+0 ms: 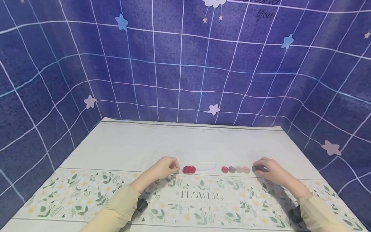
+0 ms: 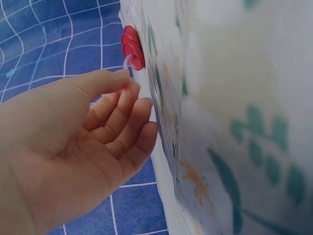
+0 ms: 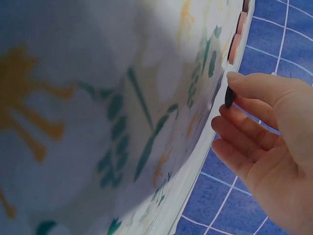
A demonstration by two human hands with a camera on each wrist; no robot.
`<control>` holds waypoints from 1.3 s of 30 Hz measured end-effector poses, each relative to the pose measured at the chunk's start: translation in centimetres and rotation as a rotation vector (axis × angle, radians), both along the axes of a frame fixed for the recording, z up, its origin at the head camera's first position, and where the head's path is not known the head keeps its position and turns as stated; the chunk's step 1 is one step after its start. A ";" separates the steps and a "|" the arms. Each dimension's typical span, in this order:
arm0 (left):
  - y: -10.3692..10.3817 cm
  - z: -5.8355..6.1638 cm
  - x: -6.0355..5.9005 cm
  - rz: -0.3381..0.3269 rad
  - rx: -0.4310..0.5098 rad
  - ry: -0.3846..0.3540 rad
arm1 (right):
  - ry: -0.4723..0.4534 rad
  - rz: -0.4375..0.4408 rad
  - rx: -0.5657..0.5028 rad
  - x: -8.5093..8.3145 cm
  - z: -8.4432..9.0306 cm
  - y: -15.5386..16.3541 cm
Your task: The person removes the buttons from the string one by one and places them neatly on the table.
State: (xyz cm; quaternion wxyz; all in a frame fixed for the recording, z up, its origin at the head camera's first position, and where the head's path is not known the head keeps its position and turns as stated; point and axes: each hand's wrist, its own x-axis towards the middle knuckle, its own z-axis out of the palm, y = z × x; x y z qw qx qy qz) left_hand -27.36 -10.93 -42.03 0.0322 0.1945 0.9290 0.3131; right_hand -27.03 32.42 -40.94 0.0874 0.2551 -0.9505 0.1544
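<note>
Two hands work at the middle of the head view, and I start at their fingertips. My left hand (image 1: 162, 169) pinches the end of a thin white thread (image 1: 207, 167) between thumb and forefinger; the left wrist view shows the thread rising from that pinch to a small stack of round red plastic buttons (image 2: 132, 47) near the top of the frame. The other left fingers curl loosely and hold nothing.

My right hand (image 1: 271, 172), at centre right of the head view, pinches a dark round button (image 3: 228, 97) edge-on between thumb and forefinger, the remaining fingers relaxed below it. Just to its left lies a row of loose buttons (image 1: 235, 169), red, grey and two pink, lying on the white cloth with a flower-print border (image 1: 203, 141).

The thread's free end lies between the red stack and the loose row. As I judge it, doing this well means keeping the left pinch firm so the strung buttons stay put, and turning the dark button flat so its holes face the thread end.
</note>
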 end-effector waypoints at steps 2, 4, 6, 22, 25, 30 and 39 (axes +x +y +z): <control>0.0 0.0 0.0 -0.001 -0.001 -0.003 | -0.015 -0.002 0.006 0.0 -0.1 -0.1; 0.0 0.1 0.1 0.003 0.000 -0.008 | -0.028 -0.002 0.012 -0.1 -0.1 -0.1; 0.0 0.1 0.1 0.002 -0.003 -0.008 | -0.039 -0.002 0.015 -0.1 -0.1 -0.1; 0.1 0.2 0.0 -0.016 0.001 -0.010 | -0.042 0.010 0.017 -0.2 -0.3 -0.1; 0.1 0.3 0.1 -0.021 0.002 -0.012 | -0.046 0.013 0.008 -0.2 -0.3 -0.2; 0.1 0.3 0.1 -0.019 0.004 -0.010 | -0.045 0.020 -0.003 -0.1 -0.2 -0.2; -0.1 0.2 0.1 -0.019 0.008 -0.009 | -0.011 0.051 -0.033 0.0 0.0 -0.3</control>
